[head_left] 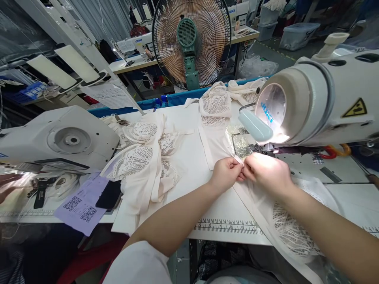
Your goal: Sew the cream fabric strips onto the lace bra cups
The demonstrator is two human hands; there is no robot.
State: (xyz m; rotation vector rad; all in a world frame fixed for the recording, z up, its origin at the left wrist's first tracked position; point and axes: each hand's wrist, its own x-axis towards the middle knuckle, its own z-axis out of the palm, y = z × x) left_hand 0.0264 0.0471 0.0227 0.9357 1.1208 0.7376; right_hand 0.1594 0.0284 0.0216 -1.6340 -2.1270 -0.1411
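Observation:
My left hand (225,172) and my right hand (266,170) meet at the middle of the white sewing table (189,157). Both pinch the edge of a cream fabric strip (254,213) just in front of the needle plate (241,146) of the white sewing machine (314,98). The strip runs back under my right forearm, where a cream lace garment piece (291,232) hangs off the table's front edge. The machine's lamp lights my fingers brightly.
A pile of cream lace pieces (145,157) lies left of my hands, more lace (216,104) behind. A second machine (59,138), purple QR tickets (81,205) and a black phone (109,195) sit left. A green fan (189,43) stands behind.

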